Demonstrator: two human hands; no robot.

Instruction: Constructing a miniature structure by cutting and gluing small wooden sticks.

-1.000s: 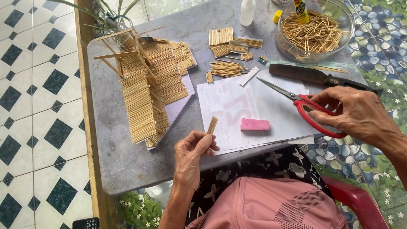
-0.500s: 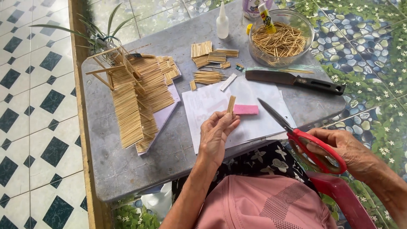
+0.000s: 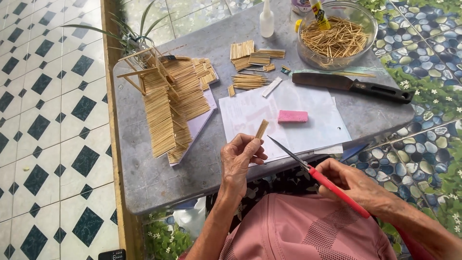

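Note:
My left hand (image 3: 239,159) pinches a small flat bundle of glued wooden sticks (image 3: 261,129), held upright over the near edge of the white paper sheets (image 3: 308,126). My right hand (image 3: 353,183) grips red-handled scissors (image 3: 315,172); their blade tips point up and left and end just right of the stick bundle, a small gap apart. A pink eraser-like block (image 3: 293,116) lies on the paper beyond both hands.
On the grey stone table (image 3: 144,178) stand a stick-built model (image 3: 168,98), small stick bundles (image 3: 250,58), a glass bowl of sticks (image 3: 337,38), a white glue bottle (image 3: 266,20) and a large black-handled knife (image 3: 351,86). Tiled floor lies left.
My left hand lifted the stick bundle and brought it nearer to me. My right hand swung the scissors from the table's right side down and in toward the bundle.

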